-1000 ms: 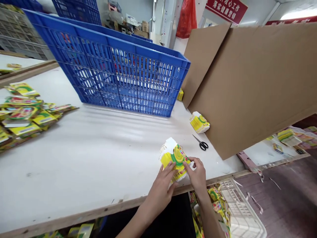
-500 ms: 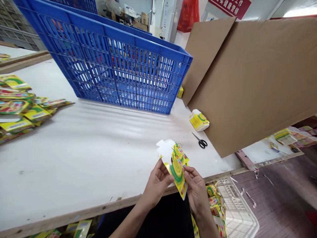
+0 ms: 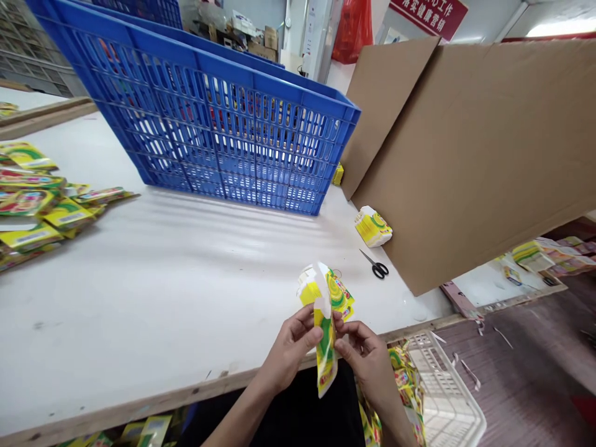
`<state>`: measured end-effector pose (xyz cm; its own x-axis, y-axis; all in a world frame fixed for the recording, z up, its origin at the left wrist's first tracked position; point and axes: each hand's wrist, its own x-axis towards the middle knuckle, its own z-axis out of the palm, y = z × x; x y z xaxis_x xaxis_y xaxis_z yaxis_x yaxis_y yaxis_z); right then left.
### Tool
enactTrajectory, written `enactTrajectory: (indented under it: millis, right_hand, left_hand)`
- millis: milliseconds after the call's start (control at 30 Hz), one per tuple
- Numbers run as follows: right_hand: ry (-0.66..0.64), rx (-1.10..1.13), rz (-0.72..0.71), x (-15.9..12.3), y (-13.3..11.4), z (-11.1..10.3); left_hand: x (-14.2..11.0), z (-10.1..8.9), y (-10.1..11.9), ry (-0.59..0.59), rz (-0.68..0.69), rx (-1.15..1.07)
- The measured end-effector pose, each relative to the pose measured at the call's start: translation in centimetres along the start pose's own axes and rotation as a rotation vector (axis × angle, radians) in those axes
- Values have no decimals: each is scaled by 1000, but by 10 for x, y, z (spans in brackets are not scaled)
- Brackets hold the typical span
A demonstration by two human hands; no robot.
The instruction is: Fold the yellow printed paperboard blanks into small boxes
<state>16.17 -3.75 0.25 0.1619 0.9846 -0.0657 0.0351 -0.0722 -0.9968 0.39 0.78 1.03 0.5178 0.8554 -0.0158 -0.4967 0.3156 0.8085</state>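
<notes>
A thin yellow-and-green printed carton (image 3: 325, 347) stands nearly edge-on to me at the table's front edge, partly opened out, with a white flap at its top. My left hand (image 3: 293, 344) pinches its left side between thumb and fingers. On the other side, my right hand (image 3: 365, 357) has its fingertips closed on the carton's right edge. Just behind it, a stack of flat yellow cartons (image 3: 343, 297) with white flaps lies on the white table (image 3: 195, 298).
Black-handled scissors (image 3: 376, 267) lie right of the stack, near another carton bundle (image 3: 373, 227) against a large cardboard sheet (image 3: 475, 149). A blue crate (image 3: 233, 136) stands behind. Left is a pile of cartons (image 3: 41, 205); below right, a white basket (image 3: 451, 391).
Both hands took a carton from the stack and drew it toward me. Since then it has turned from face-on to nearly edge-on and its sides have come apart.
</notes>
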Motion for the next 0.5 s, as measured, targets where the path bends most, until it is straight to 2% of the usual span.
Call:
enactTrajectory:
  millis: [133,200,267,333,500]
  right_hand:
    - [106,-396,-308,4,-13,-9]
    - [19,-548,-467,6,-21,-11]
    - [-99,-629,-565,9,-27,-10]
    - [-138,-668,-593,10,-29,-8]
    - [-94,-690,-561,8,-25,-4]
  left_hand:
    - [-2,0,4,-51,-92,-172]
    - [-4,1,6,-84,-140,-240]
    - [-5,2,5,-114,-169,-267]
    - [-6,1,4,-113,-178,-273]
    - [-6,-3,4,-79,-182,-272]
